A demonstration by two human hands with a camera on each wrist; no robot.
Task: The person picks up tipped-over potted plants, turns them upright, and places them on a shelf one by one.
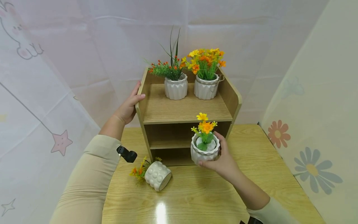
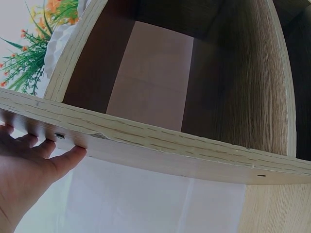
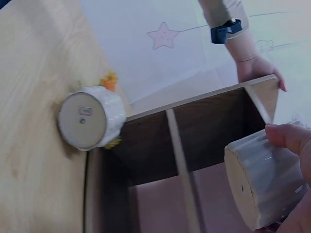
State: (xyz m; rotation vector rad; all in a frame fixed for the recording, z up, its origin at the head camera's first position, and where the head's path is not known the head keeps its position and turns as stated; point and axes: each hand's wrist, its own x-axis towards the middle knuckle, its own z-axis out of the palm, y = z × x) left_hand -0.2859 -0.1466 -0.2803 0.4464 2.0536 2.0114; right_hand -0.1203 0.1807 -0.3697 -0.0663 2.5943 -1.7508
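Your right hand (image 1: 223, 161) grips a white fluted ceramic flowerpot (image 1: 203, 156) before a light-brown wooden shelf (image 1: 184, 112); your left hand (image 1: 128, 107), fingers extended, touches the shelf's side. The toppled white bobbled pot's (image 1: 157, 175) red-bordered sticker (image 3: 85, 111) is unreadable.

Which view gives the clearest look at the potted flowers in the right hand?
The head view: it shows the ribbed white pot with its yellow and orange flowers and the right hand gripping it. The right wrist view shows its base and part of its side, not its flowers; the left wrist view shows none of it.
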